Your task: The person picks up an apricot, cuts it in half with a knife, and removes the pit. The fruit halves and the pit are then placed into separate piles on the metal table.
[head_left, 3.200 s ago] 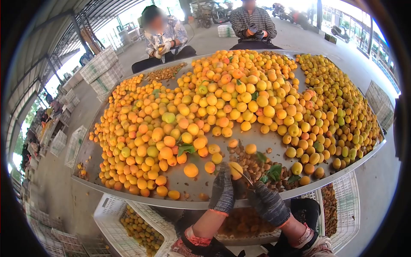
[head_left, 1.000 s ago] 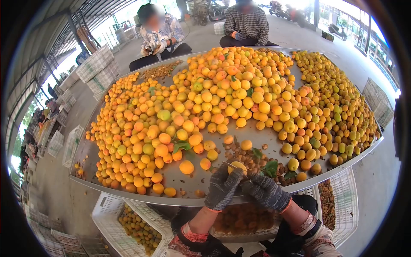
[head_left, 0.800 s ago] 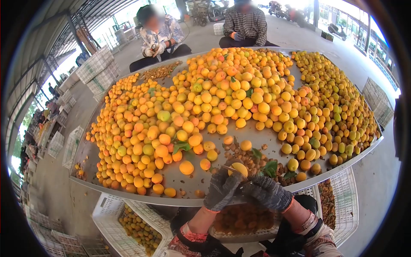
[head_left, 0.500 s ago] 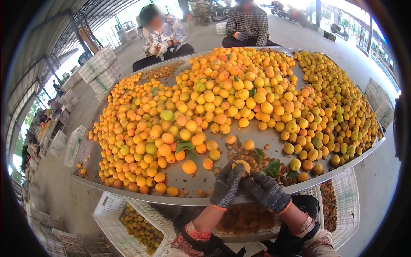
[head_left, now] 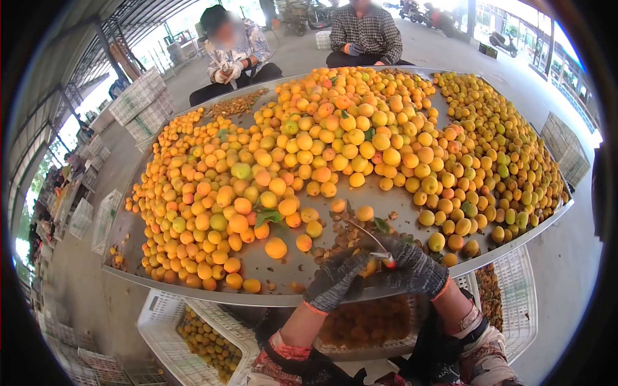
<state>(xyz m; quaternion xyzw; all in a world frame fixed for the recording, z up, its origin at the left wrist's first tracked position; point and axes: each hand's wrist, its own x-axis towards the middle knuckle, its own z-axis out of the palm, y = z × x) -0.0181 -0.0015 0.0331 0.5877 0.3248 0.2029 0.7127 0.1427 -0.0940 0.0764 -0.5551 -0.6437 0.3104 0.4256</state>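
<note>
Grey knitted gloves cover both my hands at the near edge of the metal table. My right hand (head_left: 415, 267) is closed around a small knife (head_left: 368, 233), its thin curved blade pointing up and to the left, with a bit of red and white at the handle end. Close beside it, my left hand (head_left: 336, 280) is closed on an apricot (head_left: 371, 266), mostly hidden between the gloves. Just beyond the fingers lie brown apricot pits (head_left: 341, 239) and a green leaf (head_left: 382, 225).
A big heap of apricots (head_left: 257, 186) covers the metal table (head_left: 193, 294). White plastic crates stand below its near edge, one with apricots (head_left: 209, 344), one with brown pieces (head_left: 489, 293). Two people sit at the far side. More crates (head_left: 138, 96) are stacked at left.
The knife has swung from lying across the apricot to pointing up and left above it. My hands have moved slightly lower and apart, and the whole view has shifted a little.
</note>
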